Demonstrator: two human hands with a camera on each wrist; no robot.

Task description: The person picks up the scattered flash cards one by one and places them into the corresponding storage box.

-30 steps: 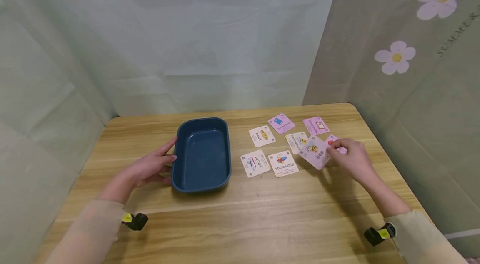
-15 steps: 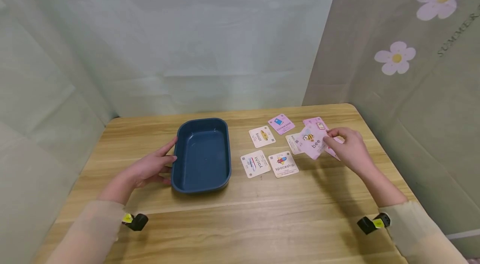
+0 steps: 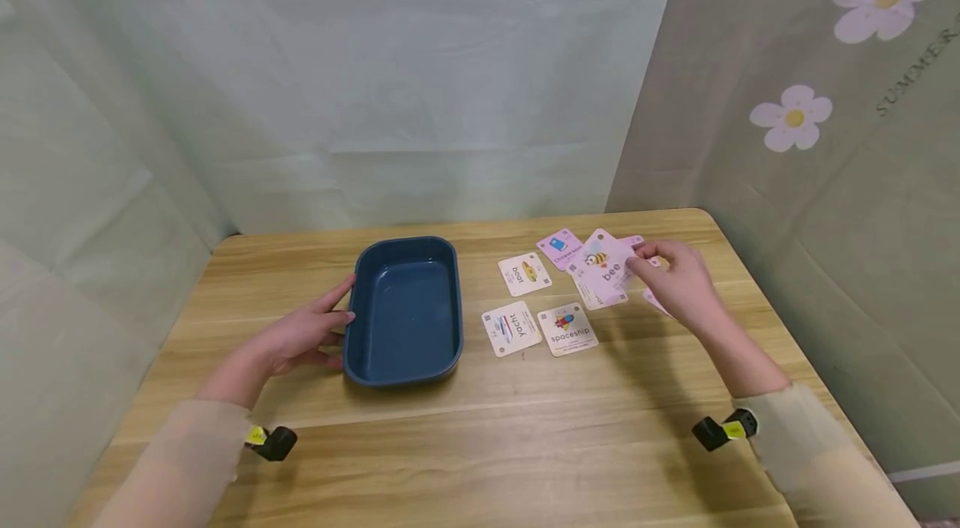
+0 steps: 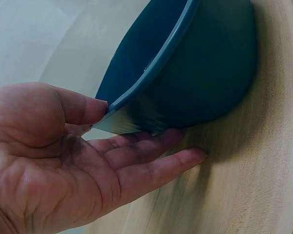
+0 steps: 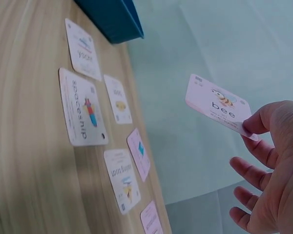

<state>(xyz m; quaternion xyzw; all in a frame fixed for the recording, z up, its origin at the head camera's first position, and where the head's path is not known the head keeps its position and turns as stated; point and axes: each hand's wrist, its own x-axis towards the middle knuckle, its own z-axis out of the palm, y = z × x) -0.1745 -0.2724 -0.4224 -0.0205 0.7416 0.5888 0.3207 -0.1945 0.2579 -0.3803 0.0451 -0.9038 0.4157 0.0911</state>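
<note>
My right hand (image 3: 678, 282) pinches a pink picture card labelled "bee" (image 3: 609, 266) by its edge between thumb and fingertips. In the right wrist view this bee card (image 5: 217, 105) is raised and tilted, while the other fingers are loosely bent. In the head view it overlaps the sailing boat card (image 3: 611, 301) and pink cards behind it. My left hand (image 3: 303, 335) rests at the left side of a deep blue plastic tray (image 3: 459, 328). In the left wrist view the thumb meets the tray's rim (image 4: 151, 73), and fairly straight fingers lie along the outer wall.
Cream cards labelled boat (image 3: 525, 273), yacht (image 3: 512, 328) and spaceship (image 3: 567, 329) lie on the wooden table (image 3: 480, 445) right of the tray. A pink Chinese book card (image 3: 557, 248) lies behind them. Pale cloth walls (image 3: 450, 78) border the table's back and sides.
My right hand has moved left and slightly back with the bee card, uncovering part of the pink cards at right and overlapping the Chinese book card's edge. The left hand and tray have stayed put.
</note>
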